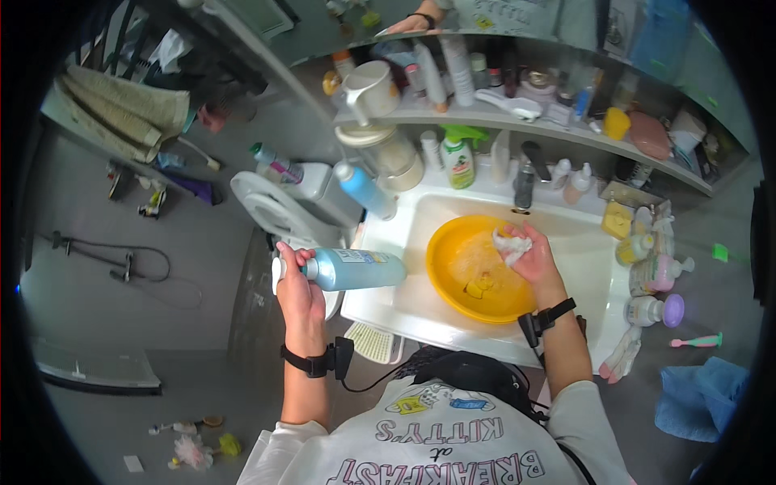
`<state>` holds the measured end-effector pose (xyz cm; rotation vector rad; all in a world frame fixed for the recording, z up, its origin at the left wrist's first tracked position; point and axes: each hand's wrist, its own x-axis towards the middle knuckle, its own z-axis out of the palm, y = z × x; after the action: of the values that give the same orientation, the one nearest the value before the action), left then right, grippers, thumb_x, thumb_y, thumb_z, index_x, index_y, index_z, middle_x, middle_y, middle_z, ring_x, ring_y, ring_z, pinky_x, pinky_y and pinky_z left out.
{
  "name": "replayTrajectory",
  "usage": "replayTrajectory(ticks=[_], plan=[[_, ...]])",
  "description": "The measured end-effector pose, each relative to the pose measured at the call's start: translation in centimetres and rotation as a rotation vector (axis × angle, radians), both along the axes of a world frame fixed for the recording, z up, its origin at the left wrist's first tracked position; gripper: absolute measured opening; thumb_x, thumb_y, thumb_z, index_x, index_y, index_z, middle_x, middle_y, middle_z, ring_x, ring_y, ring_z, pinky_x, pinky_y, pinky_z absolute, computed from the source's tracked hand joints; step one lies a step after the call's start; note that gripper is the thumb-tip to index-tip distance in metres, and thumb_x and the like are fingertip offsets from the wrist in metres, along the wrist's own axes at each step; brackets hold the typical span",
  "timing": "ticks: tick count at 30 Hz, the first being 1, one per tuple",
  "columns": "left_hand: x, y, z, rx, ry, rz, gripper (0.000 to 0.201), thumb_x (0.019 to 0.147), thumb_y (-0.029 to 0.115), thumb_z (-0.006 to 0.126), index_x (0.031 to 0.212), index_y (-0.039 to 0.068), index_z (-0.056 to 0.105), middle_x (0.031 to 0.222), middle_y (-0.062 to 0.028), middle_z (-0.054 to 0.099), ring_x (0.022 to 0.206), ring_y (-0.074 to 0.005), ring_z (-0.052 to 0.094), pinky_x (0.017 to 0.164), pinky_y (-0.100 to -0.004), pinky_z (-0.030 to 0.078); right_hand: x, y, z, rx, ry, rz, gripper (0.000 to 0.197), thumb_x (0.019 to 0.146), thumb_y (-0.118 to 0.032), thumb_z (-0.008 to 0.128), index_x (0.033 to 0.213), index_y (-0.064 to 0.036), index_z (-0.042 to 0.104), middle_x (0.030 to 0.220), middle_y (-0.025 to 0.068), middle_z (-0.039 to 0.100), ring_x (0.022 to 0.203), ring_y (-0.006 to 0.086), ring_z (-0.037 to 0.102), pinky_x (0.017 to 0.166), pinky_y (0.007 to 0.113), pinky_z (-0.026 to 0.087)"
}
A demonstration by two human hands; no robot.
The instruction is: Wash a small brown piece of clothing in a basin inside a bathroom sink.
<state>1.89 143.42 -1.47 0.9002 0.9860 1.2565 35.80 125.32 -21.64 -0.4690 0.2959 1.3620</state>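
My left hand (297,283) grips a large light-blue bottle (360,269) by its neck, just below the white pump top (278,275). The bottle lies nearly level in the air, its base pointing right over the sink's left rim. Palm up, my right hand (535,257) holds a small crumpled white cloth (512,245) at the right side of a yellow basin (439,287). Sudsy water (473,255) fills the basin, which sits inside the white sink (594,271). Whether the white cloth has foam on it I cannot make out.
A dark faucet (525,182) rises behind the basin. Green spray bottle (459,162), blue bottle (365,191) and clear jug (388,158) line the back left. Pump bottles (644,310) and pinkish socks (621,354) crowd the right rim. A toilet (279,210) stands left; a cluttered shelf (469,111) hangs behind.
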Motion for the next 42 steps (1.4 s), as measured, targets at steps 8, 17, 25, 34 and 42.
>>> replayTrajectory(ticks=[8,17,25,34,42], plan=[[-7.3,0.4,-0.8,0.042,0.169,0.149,0.043,0.101,0.039,0.054,0.073,0.008,0.046,0.078,-0.004,0.054,0.083,-0.0155,0.052,0.087,-0.03,0.04,-0.7,0.8,0.5,0.128,0.077,-0.042,0.033,0.098,-0.027,0.047,0.106,0.003,0.058,0.11,0.0224,0.061,0.101,0.0341,0.062,0.076,0.038,0.052],[-10.8,-0.2,-1.5,-0.067,0.071,0.122,0.042,0.101,0.039,0.052,0.073,0.008,0.045,0.079,-0.004,0.05,0.084,-0.0168,0.05,0.087,-0.0312,0.039,-2.4,1.9,4.4,0.105,-0.046,0.138,0.023,0.096,-0.025,0.052,0.1,-0.0029,0.058,0.081,0.0134,0.058,0.083,0.0244,0.059,0.075,0.041,0.05],[-11.4,-0.7,-1.4,-0.138,0.14,0.09,0.042,0.101,0.041,0.054,0.075,0.008,0.047,0.08,-0.0037,0.052,0.087,-0.0165,0.052,0.09,-0.0308,0.038,-4.1,2.9,5.0,-0.359,-0.236,-0.276,0.006,0.095,-0.003,0.048,0.098,-0.0007,0.052,0.068,0.0062,0.046,0.06,0.0138,0.045,0.051,0.025,0.041],[-12.8,-0.2,-1.5,-0.142,0.125,0.023,0.043,0.102,0.04,0.05,0.073,0.009,0.043,0.078,-0.004,0.051,0.085,-0.0164,0.051,0.088,-0.0307,0.039,-3.2,1.3,1.9,-0.38,-0.276,-0.188,0.018,0.097,-0.006,0.04,0.08,-0.0112,0.04,0.06,-0.0017,0.033,0.04,0.0103,0.028,0.033,0.025,0.019],[-13.6,0.4,-1.5,-0.127,0.129,-0.02,0.044,0.103,0.04,0.05,0.072,0.009,0.044,0.079,-0.0035,0.049,0.085,-0.0168,0.05,0.088,-0.0313,0.039,-4.2,1.2,2.4,-0.52,-0.54,-0.238,0.014,0.097,-0.01,0.038,0.083,-0.0111,0.04,0.06,0.0003,0.036,0.041,0.0116,0.03,0.034,0.027,0.022]])
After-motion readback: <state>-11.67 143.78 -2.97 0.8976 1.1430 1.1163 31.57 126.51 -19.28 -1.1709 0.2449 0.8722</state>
